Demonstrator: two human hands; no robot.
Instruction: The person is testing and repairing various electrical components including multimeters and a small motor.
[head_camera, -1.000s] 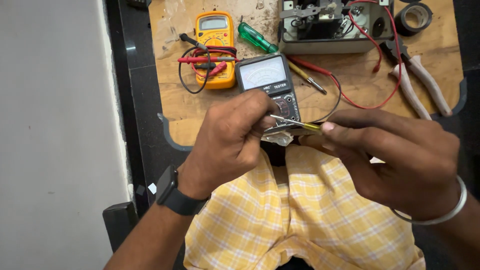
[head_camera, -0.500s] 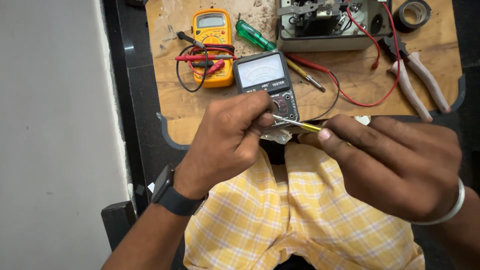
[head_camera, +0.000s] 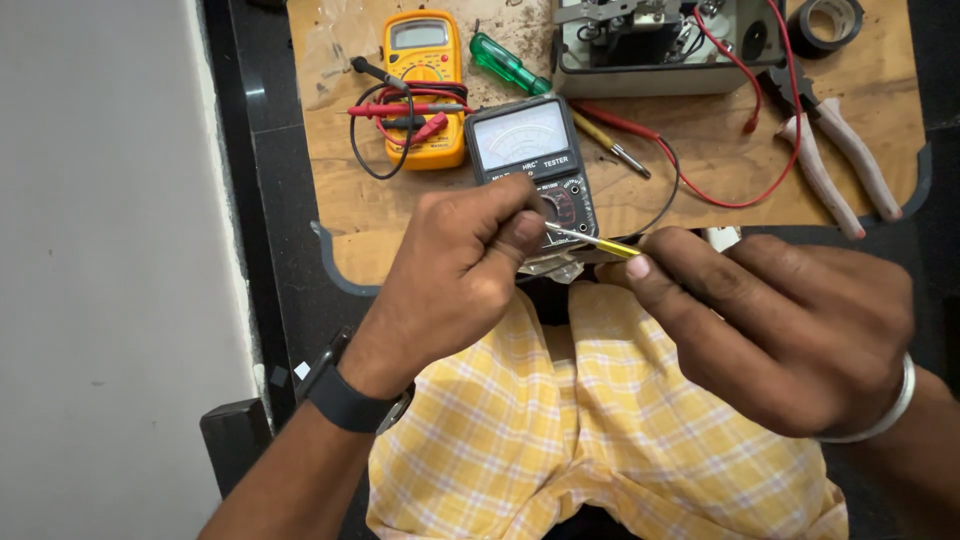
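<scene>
Right hand (head_camera: 780, 330) pinches a thin yellow-handled screwdriver (head_camera: 600, 243) between thumb and fingers; its bright metal shaft points left, nearly level, above the lap. Left hand (head_camera: 470, 270) is curled tight around the shaft tip and a small silvery part (head_camera: 553, 267), mostly hidden. Just behind: grey analog meter (head_camera: 530, 150) on wooden board (head_camera: 700, 180).
</scene>
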